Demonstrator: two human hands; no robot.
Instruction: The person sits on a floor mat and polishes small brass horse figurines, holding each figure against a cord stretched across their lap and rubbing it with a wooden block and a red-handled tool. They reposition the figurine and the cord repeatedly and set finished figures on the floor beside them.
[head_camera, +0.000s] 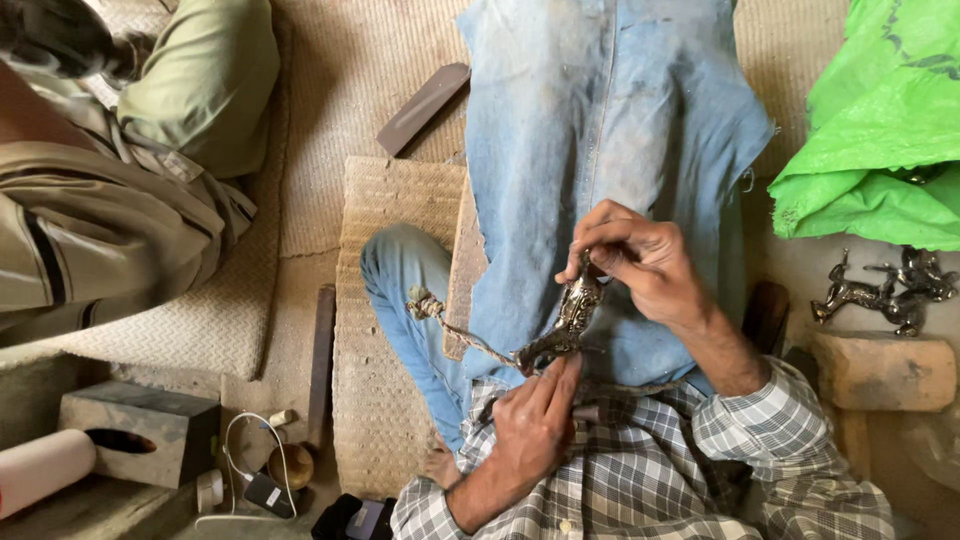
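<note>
Woven mat (400, 330) under my lap. Metal figurine (572, 318) held over denim cloth (600, 150). Right hand (645, 262) fingers pinch its top; left hand (535, 415) fingers closed round its base. I'd keep base braced, turn slowly.

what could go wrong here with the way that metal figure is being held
The metal figure is gripped only by fingertips of the right hand and left hand over the lap, so it may slip onto the leg. The cord tied to it could snag. The finished figurines sit near the brick edge.
</note>
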